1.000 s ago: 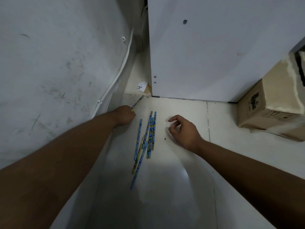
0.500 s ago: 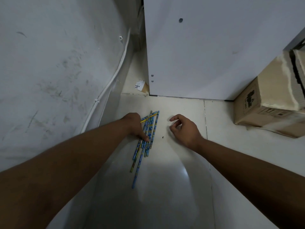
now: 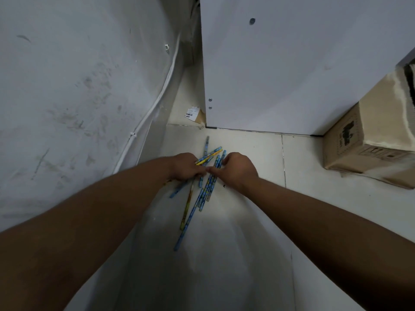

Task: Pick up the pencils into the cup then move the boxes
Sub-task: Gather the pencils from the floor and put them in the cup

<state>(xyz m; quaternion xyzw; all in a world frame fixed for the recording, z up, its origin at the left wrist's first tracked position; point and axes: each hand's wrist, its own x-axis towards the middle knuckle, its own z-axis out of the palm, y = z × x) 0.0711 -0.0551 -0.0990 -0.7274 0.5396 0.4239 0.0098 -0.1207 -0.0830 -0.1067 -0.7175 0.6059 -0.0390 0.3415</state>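
Partly | pencils [image 3: 203, 198] under left hand [image 3: 184, 167], right hand [image 3: 238, 168] | grips unclear | box [image 3: 370, 149] cropped

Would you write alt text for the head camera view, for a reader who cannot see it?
A person's left hand and right hand meet over a loose bunch of blue and yellow patterned pencils on a pale tiled floor, touching them. A brown cardboard box sits to the right beside a white cabinet panel; a scuffed grey wall stands left.
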